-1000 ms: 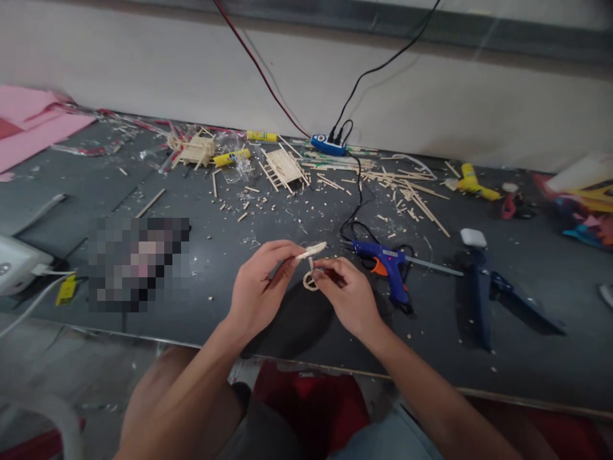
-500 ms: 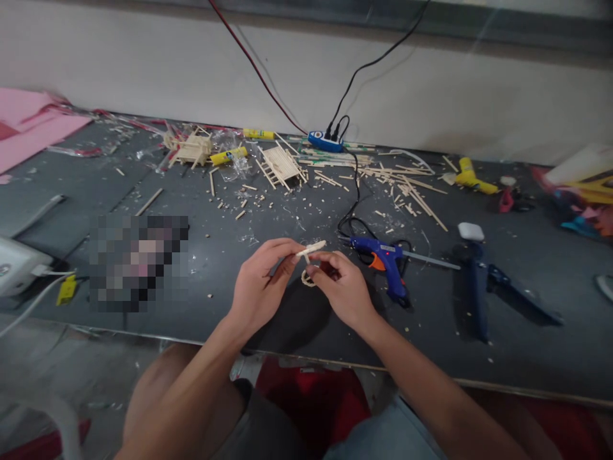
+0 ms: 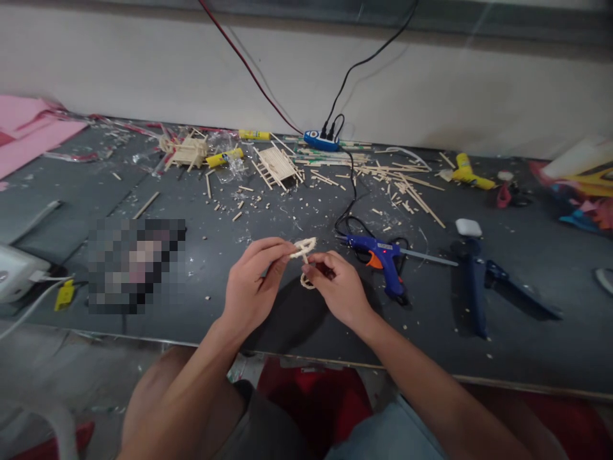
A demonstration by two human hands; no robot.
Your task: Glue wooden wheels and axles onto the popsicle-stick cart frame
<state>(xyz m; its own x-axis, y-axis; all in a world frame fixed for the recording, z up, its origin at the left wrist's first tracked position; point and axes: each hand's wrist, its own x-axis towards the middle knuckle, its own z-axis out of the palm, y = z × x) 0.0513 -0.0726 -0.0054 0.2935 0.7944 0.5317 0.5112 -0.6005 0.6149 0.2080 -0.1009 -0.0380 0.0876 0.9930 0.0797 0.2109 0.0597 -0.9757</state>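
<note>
Between the thumb and fingers of my left hand [image 3: 253,281] is the rim of a small pale wooden ring [image 3: 311,243], tilted so that its opening shows. A thin wooden stick [image 3: 305,257] runs from this ring down to my right hand [image 3: 341,287], which pinches it. A second pale ring [image 3: 304,282] hangs below, partly covered by my right fingers. Whether the stick is fixed to both rings, I cannot tell. Right of my hands, a blue hot glue gun [image 3: 378,249] with an orange trigger lies on its side, a glue stick in its back.
On the dark table [image 3: 201,338] small stick structures [image 3: 278,165] stand at the back, among loose sticks [image 3: 421,198] and yellow glue tubes [image 3: 225,158]. A blue power strip [image 3: 320,140] feeds the gun's cord. A dark folding stand [image 3: 474,287] lies right; a blurred-out flat object lies left.
The upper ring has turned from nearly edge-on to showing its opening. My left hand has shifted slightly left, and the whole view has moved a little.
</note>
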